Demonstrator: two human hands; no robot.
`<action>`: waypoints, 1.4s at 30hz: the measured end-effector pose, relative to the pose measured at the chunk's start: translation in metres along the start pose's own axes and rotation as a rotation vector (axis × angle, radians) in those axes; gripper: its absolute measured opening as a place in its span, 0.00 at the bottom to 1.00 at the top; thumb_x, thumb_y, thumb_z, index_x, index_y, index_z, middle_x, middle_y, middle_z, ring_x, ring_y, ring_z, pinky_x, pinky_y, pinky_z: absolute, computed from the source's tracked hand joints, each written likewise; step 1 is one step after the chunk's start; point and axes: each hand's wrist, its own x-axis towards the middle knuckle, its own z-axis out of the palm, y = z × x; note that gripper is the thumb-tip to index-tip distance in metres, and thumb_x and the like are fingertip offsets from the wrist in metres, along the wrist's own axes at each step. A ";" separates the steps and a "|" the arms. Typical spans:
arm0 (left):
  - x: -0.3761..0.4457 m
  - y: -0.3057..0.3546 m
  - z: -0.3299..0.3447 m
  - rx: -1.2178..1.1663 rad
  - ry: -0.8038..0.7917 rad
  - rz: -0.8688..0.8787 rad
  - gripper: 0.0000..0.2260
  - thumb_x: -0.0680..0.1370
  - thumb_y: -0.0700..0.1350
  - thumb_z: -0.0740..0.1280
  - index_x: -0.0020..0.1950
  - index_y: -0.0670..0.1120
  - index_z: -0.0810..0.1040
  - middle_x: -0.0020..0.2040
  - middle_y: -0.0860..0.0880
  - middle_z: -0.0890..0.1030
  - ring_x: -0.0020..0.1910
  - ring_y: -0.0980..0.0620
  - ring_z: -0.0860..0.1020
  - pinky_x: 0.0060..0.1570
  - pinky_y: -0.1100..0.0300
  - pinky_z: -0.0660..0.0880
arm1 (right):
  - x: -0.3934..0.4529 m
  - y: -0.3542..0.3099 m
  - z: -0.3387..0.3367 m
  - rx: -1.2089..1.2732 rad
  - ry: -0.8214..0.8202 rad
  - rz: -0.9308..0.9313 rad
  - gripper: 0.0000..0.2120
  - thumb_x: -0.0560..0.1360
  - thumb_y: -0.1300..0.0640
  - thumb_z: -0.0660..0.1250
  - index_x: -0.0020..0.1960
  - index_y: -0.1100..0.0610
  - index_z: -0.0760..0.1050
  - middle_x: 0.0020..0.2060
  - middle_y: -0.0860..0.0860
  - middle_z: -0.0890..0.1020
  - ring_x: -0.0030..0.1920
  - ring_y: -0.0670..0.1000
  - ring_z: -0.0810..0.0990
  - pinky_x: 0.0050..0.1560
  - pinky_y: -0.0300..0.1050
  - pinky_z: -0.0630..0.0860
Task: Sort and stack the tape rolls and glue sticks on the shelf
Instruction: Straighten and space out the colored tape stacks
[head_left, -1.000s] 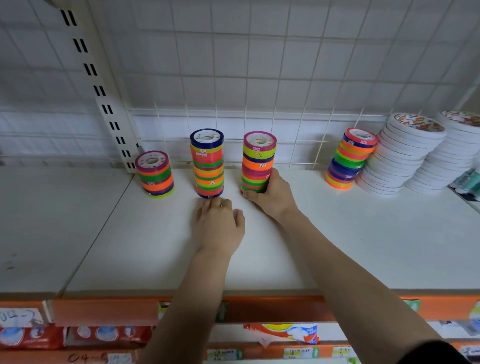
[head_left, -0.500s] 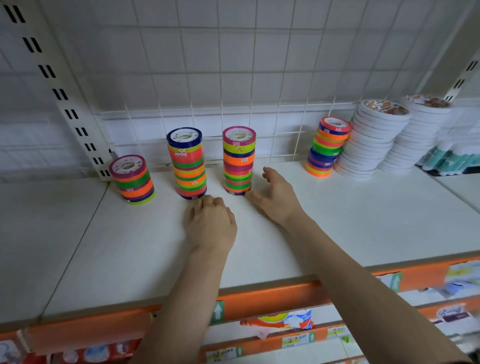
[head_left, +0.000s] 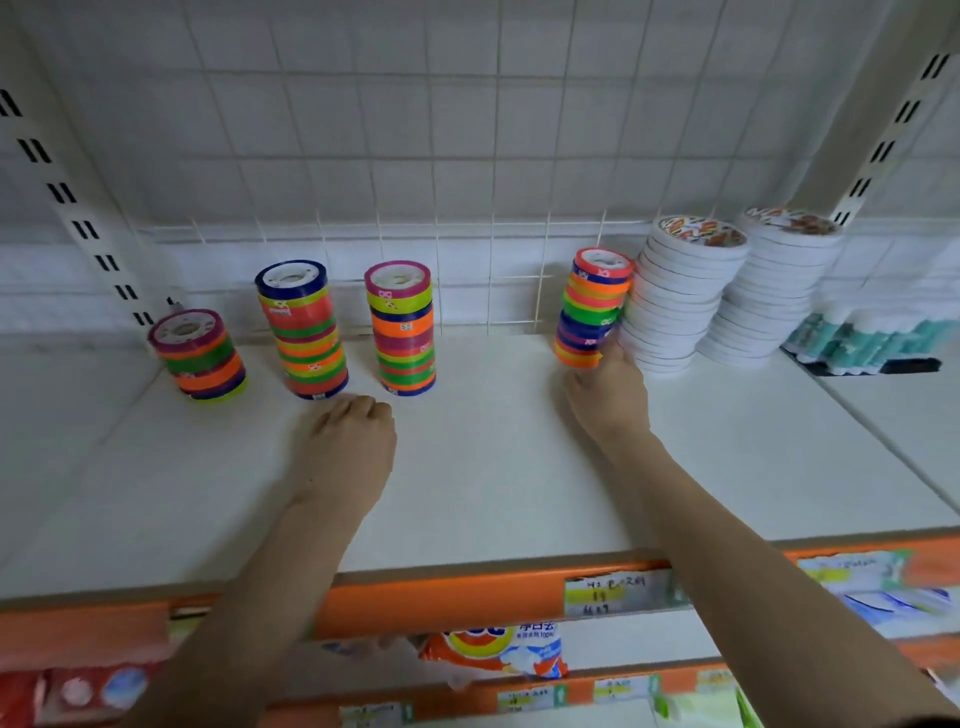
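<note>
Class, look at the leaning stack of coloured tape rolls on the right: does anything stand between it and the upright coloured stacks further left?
Nothing visible does. Bare white shelf separates the leaning coloured tape stack, touched by the right hand, from the nearest upright coloured stack.

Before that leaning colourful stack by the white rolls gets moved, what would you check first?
1. Right hand reaches the leaning coloured tape stack: ok, fingers at its base.
2. Grip secure: cannot tell, fingertips hidden.
3. Stack upright: not ok, it tilts against the white tape stack.
4. Free shelf space beside the pink-topped stack: ok.
5. Left hand out of the way: ok, resting on the shelf near the blue-topped stack.
</note>
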 end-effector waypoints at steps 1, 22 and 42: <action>0.000 0.000 0.000 -0.002 -0.011 0.008 0.12 0.55 0.31 0.77 0.31 0.39 0.76 0.29 0.41 0.77 0.31 0.41 0.78 0.30 0.55 0.76 | 0.004 0.001 0.000 0.041 0.008 0.022 0.21 0.74 0.59 0.65 0.65 0.63 0.67 0.59 0.60 0.74 0.57 0.59 0.73 0.48 0.43 0.67; 0.027 0.089 -0.018 -0.267 -0.002 -0.137 0.15 0.81 0.50 0.55 0.61 0.44 0.73 0.58 0.47 0.76 0.58 0.48 0.72 0.53 0.57 0.69 | 0.028 0.005 0.006 0.337 0.072 0.063 0.23 0.74 0.58 0.67 0.62 0.68 0.62 0.60 0.63 0.73 0.60 0.62 0.72 0.55 0.51 0.69; 0.028 0.105 0.001 -0.425 0.028 -0.261 0.17 0.80 0.46 0.57 0.66 0.42 0.72 0.64 0.47 0.74 0.64 0.50 0.70 0.64 0.60 0.64 | 0.014 0.020 0.000 0.242 -0.023 -0.018 0.24 0.73 0.57 0.69 0.63 0.64 0.62 0.59 0.59 0.74 0.59 0.60 0.74 0.53 0.50 0.71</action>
